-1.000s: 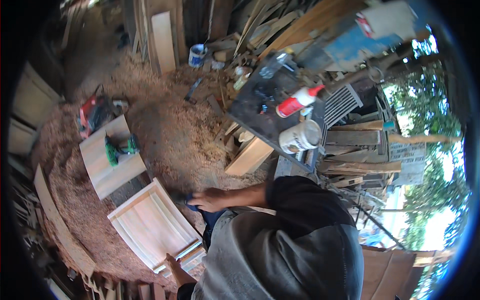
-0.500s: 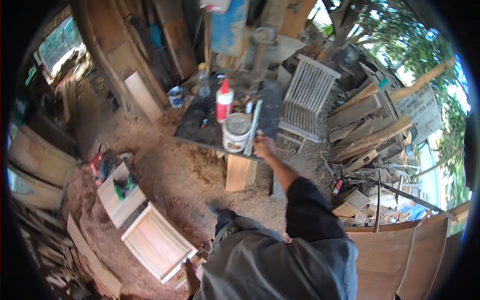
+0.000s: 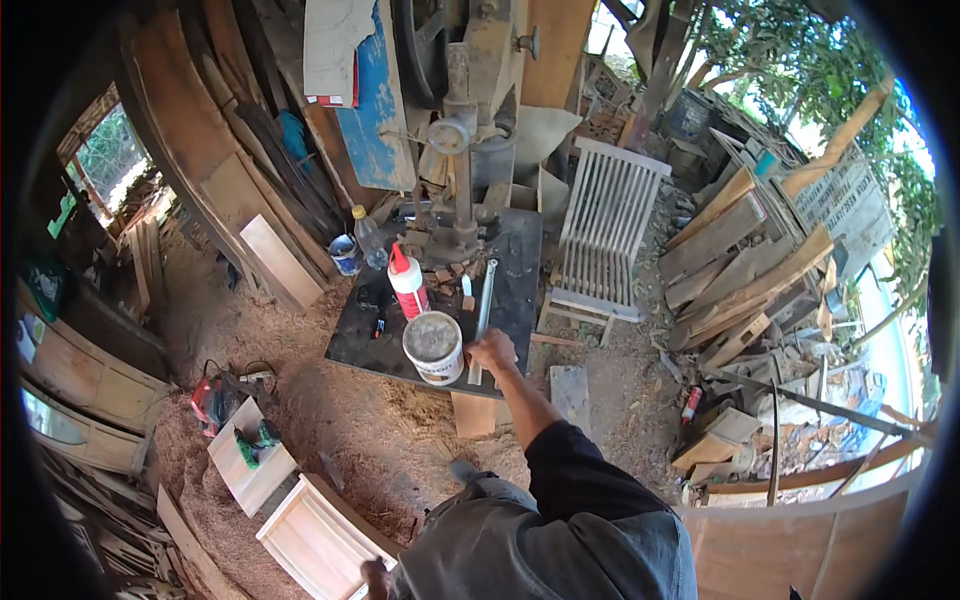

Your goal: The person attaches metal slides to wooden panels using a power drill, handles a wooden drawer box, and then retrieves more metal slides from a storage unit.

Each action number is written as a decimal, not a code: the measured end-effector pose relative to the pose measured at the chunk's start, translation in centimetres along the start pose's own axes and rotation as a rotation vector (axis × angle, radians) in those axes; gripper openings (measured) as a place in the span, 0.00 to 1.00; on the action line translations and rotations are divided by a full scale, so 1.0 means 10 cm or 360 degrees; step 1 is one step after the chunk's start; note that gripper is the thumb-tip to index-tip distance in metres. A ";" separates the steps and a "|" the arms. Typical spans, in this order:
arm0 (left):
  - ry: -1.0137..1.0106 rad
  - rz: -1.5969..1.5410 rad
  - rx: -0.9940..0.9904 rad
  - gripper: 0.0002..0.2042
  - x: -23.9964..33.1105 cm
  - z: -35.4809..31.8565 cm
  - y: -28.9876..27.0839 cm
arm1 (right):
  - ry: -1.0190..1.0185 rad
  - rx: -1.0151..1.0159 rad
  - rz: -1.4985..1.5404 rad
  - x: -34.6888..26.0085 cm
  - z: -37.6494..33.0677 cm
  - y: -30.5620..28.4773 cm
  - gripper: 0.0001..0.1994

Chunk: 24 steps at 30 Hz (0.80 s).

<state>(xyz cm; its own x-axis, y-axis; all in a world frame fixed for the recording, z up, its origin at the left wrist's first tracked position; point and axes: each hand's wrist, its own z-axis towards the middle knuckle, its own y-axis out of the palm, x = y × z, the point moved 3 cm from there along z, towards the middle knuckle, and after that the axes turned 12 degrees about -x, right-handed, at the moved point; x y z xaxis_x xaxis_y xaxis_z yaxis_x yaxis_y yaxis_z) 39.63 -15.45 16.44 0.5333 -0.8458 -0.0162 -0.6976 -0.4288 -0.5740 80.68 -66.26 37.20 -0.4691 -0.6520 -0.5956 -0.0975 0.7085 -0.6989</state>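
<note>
My right hand [image 3: 493, 352] is at the near edge of a black table [image 3: 512, 290], its fingers closed across a long, pale metal bar [image 3: 486, 300] that lies lengthwise on the tabletop. Just left of the bar stands a white bucket [image 3: 437, 366] with a grey lid. Behind that is a white and red bottle [image 3: 408, 285] with a red nozzle, leaning slightly in view. Low in the picture, my left hand [image 3: 376, 577] grips the edge of a pale framed wooden panel [image 3: 318, 540]; its fingertips are partly hidden.
A drill press [image 3: 455, 190] rises at the table's back. Right of the table is a slatted folding chair [image 3: 608, 225]. A green tool [image 3: 255, 447] lies on a board near a red power tool [image 3: 212, 402]. Stacked planks [image 3: 735, 235] fill the far right.
The view has shifted, so the table and panel appear lower. My right hand has come closer over the bar, while my left stays at the panel's edge.
</note>
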 end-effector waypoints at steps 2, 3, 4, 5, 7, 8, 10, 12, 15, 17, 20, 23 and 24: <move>0.0145 -0.0186 0.0250 0.19 0.12 0.12 -0.24 | 0.0105 0.0038 0.0238 -0.15 -0.12 -0.09 0.16; 0.0421 -0.0628 0.0520 0.26 -0.06 0.30 -0.35 | 0.0031 -0.0017 0.0255 -0.32 -0.11 -0.04 0.16; 0.0240 -0.0925 0.0272 0.24 0.24 0.42 -0.50 | 0.0032 0.0034 0.0546 -0.11 -0.07 -0.08 0.15; 0.0355 -0.1061 0.0204 0.21 0.81 0.32 -0.61 | 0.0081 0.0122 0.0823 0.30 -0.02 -0.18 0.14; 0.0371 -0.1025 0.0266 0.13 0.87 0.59 -0.85 | -0.0018 0.0194 0.0829 0.34 0.00 -0.10 0.10; 0.0432 -0.0995 0.0434 0.11 0.64 0.81 -0.96 | -0.0162 0.0071 0.1321 0.15 -0.01 0.03 0.08; 0.0579 -0.1112 0.0094 0.06 1.29 0.88 -0.79 | -0.0104 0.0063 0.1712 0.60 0.01 -0.16 0.06; 0.0355 -0.1046 -0.0145 0.19 1.29 0.94 -0.63 | -0.0102 -0.0070 0.1870 0.49 -0.18 -0.34 0.09; 0.0418 -0.1072 -0.0146 0.20 0.87 1.23 -0.64 | -0.0450 -0.0177 0.2344 0.02 -0.29 -0.48 0.10; 0.0477 -0.0600 -0.0132 0.22 1.06 1.12 -0.55 | -0.0687 0.0200 0.1786 0.18 -0.39 -0.65 0.12; 0.0442 -0.1212 -0.0336 0.22 1.27 0.74 -0.55 | -0.1119 0.0546 0.0550 0.12 -0.77 -0.89 0.14; 0.0518 -0.0789 0.0194 0.21 1.26 0.65 -0.93 | -0.1386 0.0240 0.0619 -0.26 -1.20 -0.81 0.17; 0.0506 -0.0777 0.0234 0.21 1.05 0.73 -0.98 | -0.1551 -0.0030 0.1005 -0.55 -1.32 -0.67 0.19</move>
<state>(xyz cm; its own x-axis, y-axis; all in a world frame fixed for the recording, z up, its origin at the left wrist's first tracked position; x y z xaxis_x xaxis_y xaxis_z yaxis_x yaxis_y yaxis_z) 55.54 -17.78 15.97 0.5904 -0.6252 0.5105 -0.3222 -0.7624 -0.5611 72.31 -63.86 50.46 0.4348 -0.1065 -0.8942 -0.1044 0.9803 -0.1675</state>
